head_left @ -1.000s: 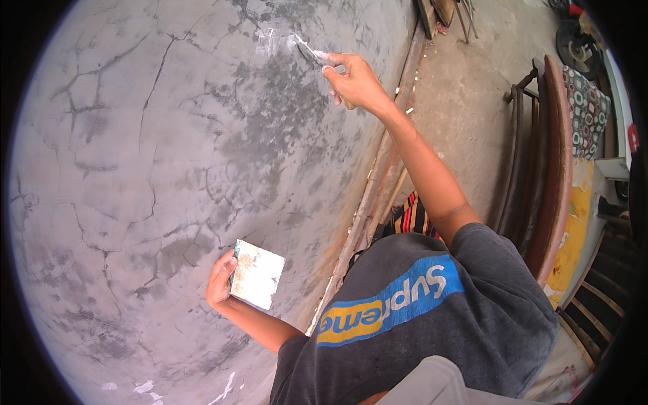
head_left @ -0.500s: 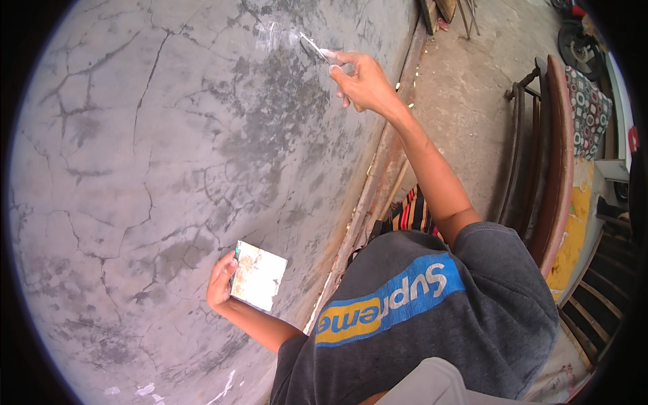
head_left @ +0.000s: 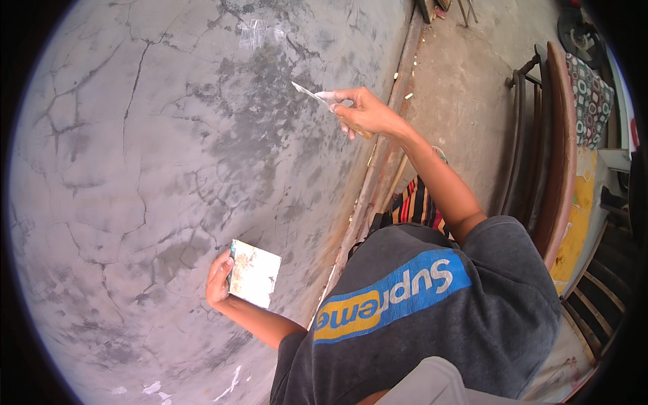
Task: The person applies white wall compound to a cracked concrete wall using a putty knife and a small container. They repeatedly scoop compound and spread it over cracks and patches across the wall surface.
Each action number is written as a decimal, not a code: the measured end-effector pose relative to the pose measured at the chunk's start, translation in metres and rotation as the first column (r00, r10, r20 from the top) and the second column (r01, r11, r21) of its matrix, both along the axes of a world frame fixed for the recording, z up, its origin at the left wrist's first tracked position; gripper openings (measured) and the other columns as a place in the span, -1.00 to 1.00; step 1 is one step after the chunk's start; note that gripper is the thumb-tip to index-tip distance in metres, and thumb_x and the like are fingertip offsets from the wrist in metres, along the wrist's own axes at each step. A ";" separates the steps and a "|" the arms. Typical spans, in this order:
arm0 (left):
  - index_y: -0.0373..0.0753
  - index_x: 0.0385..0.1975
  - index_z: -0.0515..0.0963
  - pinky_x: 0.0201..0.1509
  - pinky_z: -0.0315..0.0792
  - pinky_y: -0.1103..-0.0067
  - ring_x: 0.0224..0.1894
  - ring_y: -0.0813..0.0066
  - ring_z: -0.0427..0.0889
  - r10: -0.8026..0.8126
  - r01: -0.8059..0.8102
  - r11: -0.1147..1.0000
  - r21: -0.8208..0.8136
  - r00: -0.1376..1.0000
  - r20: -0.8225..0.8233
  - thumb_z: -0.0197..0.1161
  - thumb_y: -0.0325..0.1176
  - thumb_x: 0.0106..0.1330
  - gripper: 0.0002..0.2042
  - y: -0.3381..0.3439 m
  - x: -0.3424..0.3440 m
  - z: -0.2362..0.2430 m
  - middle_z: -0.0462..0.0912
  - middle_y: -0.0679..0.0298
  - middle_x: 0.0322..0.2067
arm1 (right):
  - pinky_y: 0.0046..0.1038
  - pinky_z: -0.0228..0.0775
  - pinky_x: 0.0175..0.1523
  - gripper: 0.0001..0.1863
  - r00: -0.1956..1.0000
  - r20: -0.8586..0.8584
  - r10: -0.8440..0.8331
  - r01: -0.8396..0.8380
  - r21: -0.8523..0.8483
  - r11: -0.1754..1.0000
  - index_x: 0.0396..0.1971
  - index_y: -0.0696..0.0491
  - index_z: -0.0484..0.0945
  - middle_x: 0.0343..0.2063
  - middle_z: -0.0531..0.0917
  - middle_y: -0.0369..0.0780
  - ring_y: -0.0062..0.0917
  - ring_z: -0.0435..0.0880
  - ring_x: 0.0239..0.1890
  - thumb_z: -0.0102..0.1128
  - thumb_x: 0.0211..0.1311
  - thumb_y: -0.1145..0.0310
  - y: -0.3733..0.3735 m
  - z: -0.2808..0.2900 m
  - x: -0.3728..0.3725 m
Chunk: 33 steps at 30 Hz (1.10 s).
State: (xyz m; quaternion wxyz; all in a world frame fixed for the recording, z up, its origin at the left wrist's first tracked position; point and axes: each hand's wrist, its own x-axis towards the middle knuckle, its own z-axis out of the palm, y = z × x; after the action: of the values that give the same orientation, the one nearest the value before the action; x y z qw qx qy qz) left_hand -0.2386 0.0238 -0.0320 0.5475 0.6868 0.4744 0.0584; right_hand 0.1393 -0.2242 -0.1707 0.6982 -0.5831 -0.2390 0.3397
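Note:
A grey, cracked plaster wall [head_left: 169, 169] fills the left and middle of the view. My right hand [head_left: 364, 113] is closed round a putty knife [head_left: 308, 92] whose blade points to the upper left, with white paste on its fingers. Whether the blade touches the wall I cannot tell. Above it, a white smear [head_left: 260, 32] marks the wall. My left hand [head_left: 218, 278] grips the left edge of a squarish white board [head_left: 256, 275], stained brown near its top corner. The fingers behind the board are hidden.
Right of the wall's base runs a concrete floor [head_left: 459, 88] with small white bits. A brown wooden bench [head_left: 560, 155] stands at the right, beside a patterned cushion [head_left: 588, 101] and a slatted frame [head_left: 597, 304]. A wheel [head_left: 577, 37] shows at the upper right.
My right hand has brought the putty knife down, away from the white smear and nearer my body. My left hand and the board have hardly moved; the whole view has shifted slightly.

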 end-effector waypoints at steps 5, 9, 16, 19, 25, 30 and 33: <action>-0.48 0.00 0.46 0.04 0.33 0.53 -0.10 0.40 0.52 -0.092 0.096 0.989 -0.110 0.995 0.042 0.27 -0.31 0.19 -0.55 0.006 -0.001 0.004 0.60 0.13 -0.17 | -0.52 0.36 -0.55 -0.58 0.871 0.067 -0.487 0.467 0.197 0.862 0.14 0.13 0.42 -0.32 0.47 -0.21 -0.63 0.51 -0.59 0.01 0.29 0.42 0.039 0.024 0.006; -0.51 0.02 0.43 0.04 0.33 0.53 -0.10 0.42 0.52 -0.077 0.079 0.995 -0.062 0.997 0.023 0.24 -0.30 0.21 -0.54 0.013 -0.011 0.000 0.59 0.13 -0.16 | -0.54 0.31 -0.49 -0.62 0.703 0.306 -0.642 0.574 0.288 0.766 0.10 0.22 0.42 -0.26 0.39 -0.22 -0.69 0.40 -0.55 0.02 0.28 0.51 0.081 0.019 0.002; -0.50 0.01 0.44 0.04 0.32 0.55 -0.10 0.44 0.50 -0.156 0.161 0.977 -0.137 0.987 0.048 0.22 -0.29 0.25 -0.56 0.016 -0.011 -0.002 0.59 0.15 -0.16 | -0.51 0.29 -0.51 -0.60 0.667 0.532 -0.521 0.495 0.207 0.844 0.04 0.26 0.46 -0.43 0.44 -0.21 -0.64 0.40 -0.58 0.08 0.20 0.45 0.074 0.030 -0.014; -0.50 0.01 0.44 0.04 0.32 0.54 -0.10 0.43 0.51 -0.159 0.161 0.982 -0.102 0.987 0.033 0.23 -0.28 0.24 -0.56 0.022 -0.018 -0.005 0.59 0.15 -0.16 | -0.50 0.30 -0.63 -0.59 0.955 0.253 -0.156 0.191 -0.118 0.975 0.04 0.23 0.47 -0.63 0.47 -0.25 -0.61 0.46 -0.69 0.06 0.20 0.38 0.006 0.071 0.006; -0.50 0.02 0.44 0.05 0.33 0.54 -0.10 0.41 0.52 -0.134 0.139 0.987 -0.084 0.989 0.056 0.24 -0.27 0.23 -0.54 0.007 -0.005 0.002 0.60 0.13 -0.15 | -0.51 0.29 -0.70 -0.54 0.943 0.232 -0.240 0.276 -0.135 0.952 0.09 0.19 0.46 -0.73 0.50 -0.26 -0.61 0.51 -0.74 0.04 0.19 0.35 0.020 0.066 0.052; -0.52 0.02 0.43 0.04 0.34 0.54 -0.10 0.40 0.53 -0.150 0.179 0.960 -0.213 0.978 0.143 0.22 -0.29 0.22 -0.54 0.018 -0.014 -0.008 0.60 0.13 -0.15 | -0.53 0.26 -0.70 -0.54 0.983 0.161 -0.088 0.110 -0.129 0.986 0.14 0.10 0.44 -0.73 0.50 -0.27 -0.63 0.48 -0.75 0.01 0.21 0.35 0.013 0.063 0.035; -0.52 0.02 0.43 0.04 0.34 0.55 -0.10 0.41 0.53 -0.157 0.177 0.966 -0.190 0.981 0.112 0.20 -0.29 0.24 -0.55 0.006 -0.001 0.001 0.60 0.13 -0.14 | -0.54 0.23 -0.71 -0.54 0.984 0.126 -0.126 0.140 -0.104 0.985 0.14 0.05 0.45 -0.72 0.50 -0.28 -0.65 0.47 -0.75 0.00 0.22 0.36 0.002 0.058 0.045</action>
State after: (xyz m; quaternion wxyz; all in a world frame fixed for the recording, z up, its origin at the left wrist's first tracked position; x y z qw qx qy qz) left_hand -0.2400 0.0301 -0.0314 0.6388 0.6624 0.3914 -0.0028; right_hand 0.1838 -0.2224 -0.1129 0.6699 -0.6554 -0.2212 0.2699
